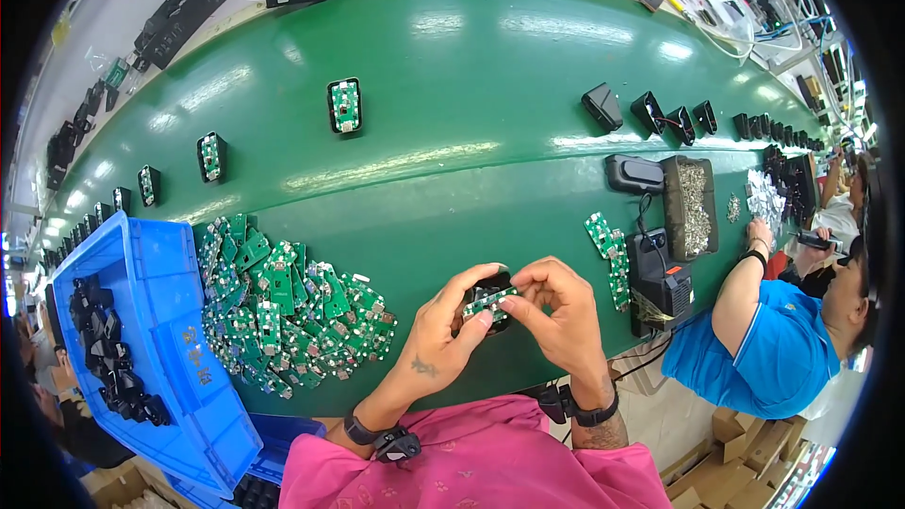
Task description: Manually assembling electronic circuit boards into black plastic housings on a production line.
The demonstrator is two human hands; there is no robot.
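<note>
At the lower centre of the frame, a green circuit board (490, 304) lies across the mouth of a black casing (489, 283), both above the green surface (443, 188). The left hand (438, 328) cups the casing from the left, its thumb pressing near the board's lower edge. The right hand (564, 319) has its grip closed at the board's right end, thumb and forefinger seeming to pinch there; their exact contact is partly hidden.

What could go wrong, as I judge it: the board looks set across the opening rather than seated, so pressing it down at this angle could jam a corner on the rim or strain small parts. Uneven thumb pressure could tip it out of the fingers. Any wire beneath could get trapped, though I cannot tell whether there is one. If dropped, the board could slide toward the loose pile of boards (297, 311) at left centre and be mixed in.

The board's component side faces up toward the camera. Its long axis runs slantwise, from lower left to slightly higher at right; which end is its front I cannot tell. The casing opens upward, its long axis obscured by fingers. By contrast, the filled casing (345, 106) at upper centre stands nearly lengthwise up the frame.
</note>
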